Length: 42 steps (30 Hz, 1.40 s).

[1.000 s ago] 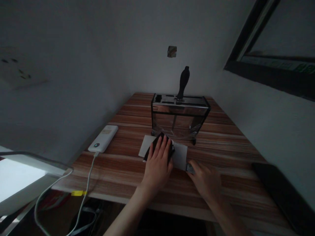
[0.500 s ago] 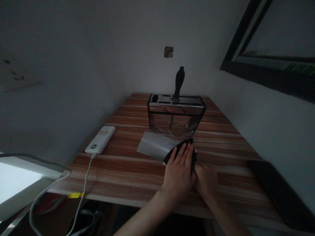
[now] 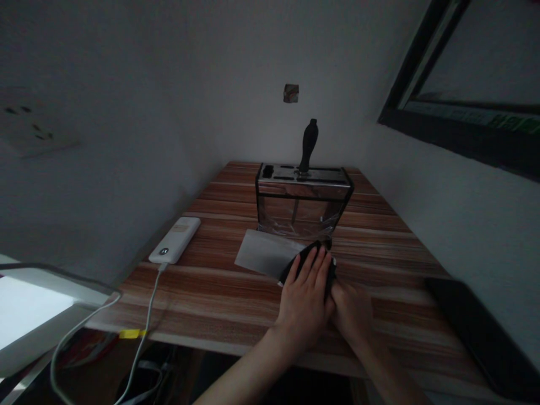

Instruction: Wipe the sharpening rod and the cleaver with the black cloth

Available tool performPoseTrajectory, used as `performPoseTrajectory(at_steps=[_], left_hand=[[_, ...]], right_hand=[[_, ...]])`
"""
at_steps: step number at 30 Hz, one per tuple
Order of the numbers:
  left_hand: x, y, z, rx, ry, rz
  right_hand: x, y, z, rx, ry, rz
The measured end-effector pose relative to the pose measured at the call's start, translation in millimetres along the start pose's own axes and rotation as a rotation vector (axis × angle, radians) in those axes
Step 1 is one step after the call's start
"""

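A broad pale cleaver blade (image 3: 262,253) lies flat on the wooden table (image 3: 236,304) in front of the knife block. My left hand (image 3: 306,298) lies on a black cloth (image 3: 304,257) with its fingers together, pressing the cloth onto the right end of the blade. My right hand (image 3: 353,308) is just right of it, touching it, with fingers curled at the blade's handle end. The handle itself is hidden under the hands.
A clear knife block (image 3: 301,199) with a steel top holds one black-handled knife (image 3: 309,143). A white power bank (image 3: 176,240) with a cable (image 3: 145,323) lies at the left. A dark flat slab (image 3: 476,332) lies at the right by the wall. A window frame (image 3: 422,121) is above.
My left hand slid the black cloth rightward along the blade, from its middle to its right end, baring the left part. My right hand stayed at the handle end.
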<state>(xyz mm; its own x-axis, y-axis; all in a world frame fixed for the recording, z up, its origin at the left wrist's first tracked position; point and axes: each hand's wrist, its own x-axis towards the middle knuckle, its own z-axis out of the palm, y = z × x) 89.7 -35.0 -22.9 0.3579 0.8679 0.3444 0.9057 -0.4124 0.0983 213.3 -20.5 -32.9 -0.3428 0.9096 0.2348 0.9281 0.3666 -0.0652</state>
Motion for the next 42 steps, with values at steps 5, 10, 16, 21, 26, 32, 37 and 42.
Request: performPoseTrajectory(at_steps=[5,10,16,21,26,32,37,42], left_hand=[[0,-4,-3.1,-0.019,-0.012,0.004],[3,-5,-6.8,-0.029,-0.021,0.024],[1,-11,-3.4,-0.014,-0.004,-0.008],[-1,-14,-2.8,-0.009,0.008,-0.013],[-1,-15,-1.2,-0.024,0.020,-0.016],[-5,-18,-0.5,-0.033,0.001,-0.033],[-4,-19,-0.2,-0.034,-0.001,-0.029],[-4,-13,0.7,-0.046,-0.007,-0.038]], right_hand=[[0,0,1,0.000,0.004,-0.008],[0,0,1,-0.024,0.028,0.013],[0,0,4,-0.047,0.027,-0.004],[1,-1,4,-0.039,0.005,-0.013],[1,-2,2,-0.029,0.005,-0.013],[1,-3,1,-0.012,0.009,-0.020],[1,-2,3,-0.016,-0.003,-0.015],[1,-4,1,-0.027,-0.046,0.004]])
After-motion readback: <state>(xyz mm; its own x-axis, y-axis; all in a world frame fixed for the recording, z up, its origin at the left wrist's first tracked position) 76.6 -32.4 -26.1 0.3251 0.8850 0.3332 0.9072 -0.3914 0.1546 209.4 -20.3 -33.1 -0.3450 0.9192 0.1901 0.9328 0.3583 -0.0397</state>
